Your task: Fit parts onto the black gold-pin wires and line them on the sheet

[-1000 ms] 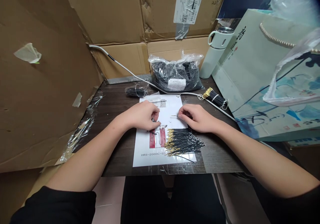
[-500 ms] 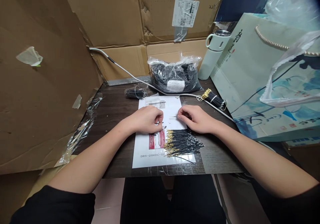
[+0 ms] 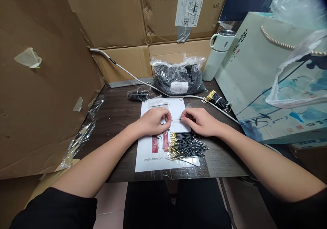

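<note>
My left hand (image 3: 155,121) is closed in a pinch above the printed sheet (image 3: 145,162). A tiny dark piece shows at its fingertips, too small to name. Facing it, my right hand (image 3: 200,121) pinches a thin wire (image 3: 176,120) that points left towards the left fingertips. Whether the wire and the dark piece touch, I cannot tell. Just below the hands lies a pile of short black wires with gold ends (image 3: 187,146), on the sheet and the dark table. A small clear plastic tray (image 3: 159,103) lies behind my left hand, a thin dark pin across it.
A clear bag of black parts (image 3: 178,75) stands at the back beside a pale bottle (image 3: 217,57). Bundled gold-ended wires (image 3: 218,100) and a dark bundle (image 3: 138,95) flank it. A white cable (image 3: 130,73) crosses behind. Cardboard (image 3: 46,103) walls the left, a paper bag (image 3: 276,86) the right.
My left hand has moved right and slightly up, bringing its fingertips close to the wire's end. My right hand has stayed in place.
</note>
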A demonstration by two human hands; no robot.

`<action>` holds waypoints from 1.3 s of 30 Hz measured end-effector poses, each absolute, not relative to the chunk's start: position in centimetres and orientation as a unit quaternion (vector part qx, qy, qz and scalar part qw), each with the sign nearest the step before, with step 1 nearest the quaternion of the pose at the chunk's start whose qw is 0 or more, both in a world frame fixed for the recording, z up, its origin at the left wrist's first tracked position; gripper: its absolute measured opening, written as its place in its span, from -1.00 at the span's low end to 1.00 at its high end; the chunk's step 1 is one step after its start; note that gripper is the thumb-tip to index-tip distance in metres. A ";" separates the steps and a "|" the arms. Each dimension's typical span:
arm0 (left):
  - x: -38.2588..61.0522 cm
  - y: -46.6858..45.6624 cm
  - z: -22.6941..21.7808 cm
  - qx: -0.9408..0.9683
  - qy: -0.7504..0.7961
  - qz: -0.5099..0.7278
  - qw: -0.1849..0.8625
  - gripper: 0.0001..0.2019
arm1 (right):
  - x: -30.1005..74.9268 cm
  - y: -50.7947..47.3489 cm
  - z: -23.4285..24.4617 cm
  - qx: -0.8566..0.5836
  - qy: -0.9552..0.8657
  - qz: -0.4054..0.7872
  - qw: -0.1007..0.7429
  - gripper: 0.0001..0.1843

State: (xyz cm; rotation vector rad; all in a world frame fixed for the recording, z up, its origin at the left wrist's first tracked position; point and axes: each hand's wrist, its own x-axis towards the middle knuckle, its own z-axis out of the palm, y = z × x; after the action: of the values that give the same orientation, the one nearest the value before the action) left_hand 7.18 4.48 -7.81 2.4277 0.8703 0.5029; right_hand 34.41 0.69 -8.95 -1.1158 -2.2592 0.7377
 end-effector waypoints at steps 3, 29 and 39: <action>7.5 4.4 -8.1 0.867 0.333 0.220 0.298 -0.93 | 34.6 0.7 -9.0 -0.409 -0.834 0.263 0.260 -0.83; 8.4 3.8 -9.1 0.793 0.347 0.307 0.397 -0.88 | 34.4 0.9 -9.1 -0.423 -0.816 0.279 0.279 -0.76; 8.6 3.7 -9.1 0.777 0.353 0.311 0.417 -0.85 | 34.4 0.7 -9.0 -0.421 -0.813 0.282 0.286 -0.80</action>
State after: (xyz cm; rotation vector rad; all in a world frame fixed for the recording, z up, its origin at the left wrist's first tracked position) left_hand 8.57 3.69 -9.06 1.9509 0.8858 0.7809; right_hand 34.37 0.68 -9.01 -1.1251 -2.1730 0.7546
